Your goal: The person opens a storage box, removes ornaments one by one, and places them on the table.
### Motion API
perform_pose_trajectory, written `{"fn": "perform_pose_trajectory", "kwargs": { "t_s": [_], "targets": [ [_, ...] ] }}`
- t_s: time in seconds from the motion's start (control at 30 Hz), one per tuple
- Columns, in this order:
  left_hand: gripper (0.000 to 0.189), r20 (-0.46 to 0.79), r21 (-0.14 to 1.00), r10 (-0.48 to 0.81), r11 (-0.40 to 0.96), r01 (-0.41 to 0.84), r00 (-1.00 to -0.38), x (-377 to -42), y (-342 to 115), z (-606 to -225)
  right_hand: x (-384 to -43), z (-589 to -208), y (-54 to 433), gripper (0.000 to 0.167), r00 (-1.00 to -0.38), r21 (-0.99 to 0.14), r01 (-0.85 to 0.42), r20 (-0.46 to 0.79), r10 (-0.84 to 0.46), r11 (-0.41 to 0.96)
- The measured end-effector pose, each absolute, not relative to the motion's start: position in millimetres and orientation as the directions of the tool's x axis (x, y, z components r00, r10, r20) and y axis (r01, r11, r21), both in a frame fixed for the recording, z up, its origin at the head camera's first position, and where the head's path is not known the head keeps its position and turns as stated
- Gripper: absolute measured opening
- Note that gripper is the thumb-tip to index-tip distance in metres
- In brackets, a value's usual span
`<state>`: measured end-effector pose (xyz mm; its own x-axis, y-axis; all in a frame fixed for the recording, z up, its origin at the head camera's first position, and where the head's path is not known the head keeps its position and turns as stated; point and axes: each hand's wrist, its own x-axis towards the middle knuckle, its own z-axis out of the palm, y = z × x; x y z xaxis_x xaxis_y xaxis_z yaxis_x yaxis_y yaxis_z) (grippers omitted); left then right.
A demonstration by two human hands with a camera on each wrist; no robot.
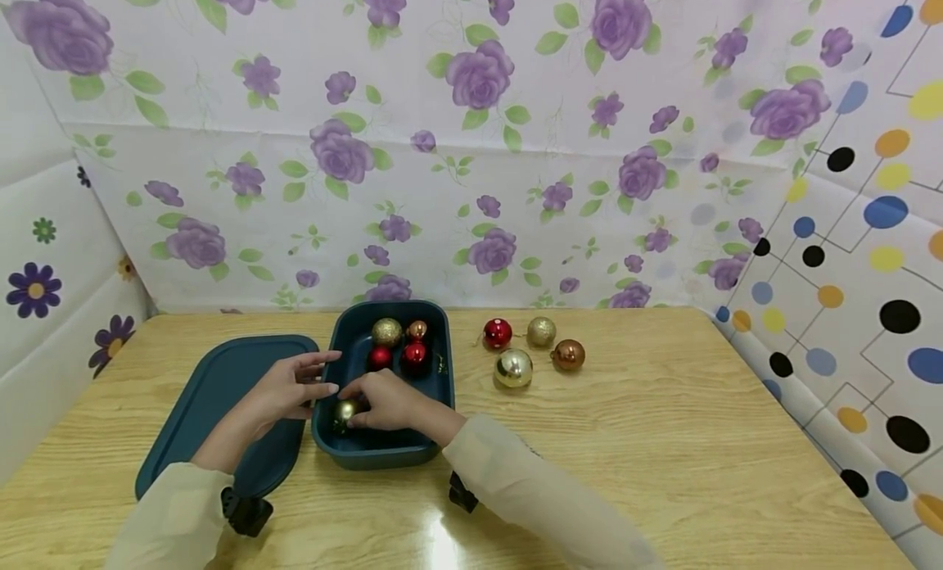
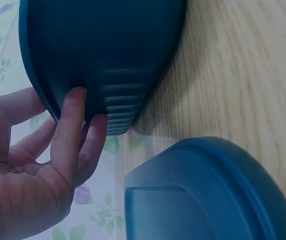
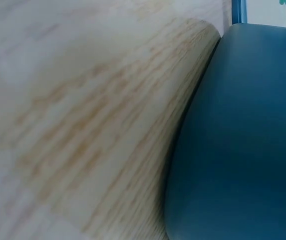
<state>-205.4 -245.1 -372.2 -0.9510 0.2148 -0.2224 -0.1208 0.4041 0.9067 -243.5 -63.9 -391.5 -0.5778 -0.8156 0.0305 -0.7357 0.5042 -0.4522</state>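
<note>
A dark teal storage box (image 1: 379, 459) stands on the table, with several Christmas baubles inside. My left hand (image 1: 283, 387) holds its left rim; in the left wrist view, some fingers (image 2: 69, 130) lie against the outer wall and others reach over the edge. My right hand (image 1: 386, 400) is down in the box, where thumb and fingers pinch a shiny gold bauble (image 1: 344, 414) near the left wall. Behind it sit a glittery gold bauble (image 1: 386, 332), a small copper bauble (image 1: 417, 330) and two red baubles (image 1: 415, 357). Only the box's outside shows in the right wrist view.
The teal lid (image 1: 221, 390) lies flat left of the box, under my left forearm. Right of the box are a red bauble (image 1: 497, 333), a copper bauble (image 1: 568, 355) and gold baubles (image 1: 513, 368). A flowered cloth (image 1: 471, 185) hangs behind the table.
</note>
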Motion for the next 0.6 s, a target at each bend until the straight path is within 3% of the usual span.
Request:
{"fn": "perform_pose_trajectory", "kwargs": {
  "t_s": [0.33,0.6],
  "targets": [
    [0.062,-0.224,0.905,0.214,0.406,-0.122,-0.951,-205.8,-243.7,-372.6,-243.9,-385.5,-56.8,0.035,-0.582,-0.466,-0.740,0.083,-0.809,0.485],
    [0.061,-0.230,0.900,0.198,0.417,-0.130,-0.953,-204.9,-242.7,-371.3,-254.0,-372.3,-26.7,0.037,-0.631,-0.588,-0.676,0.150,-0.761,0.445]
  ]
}}
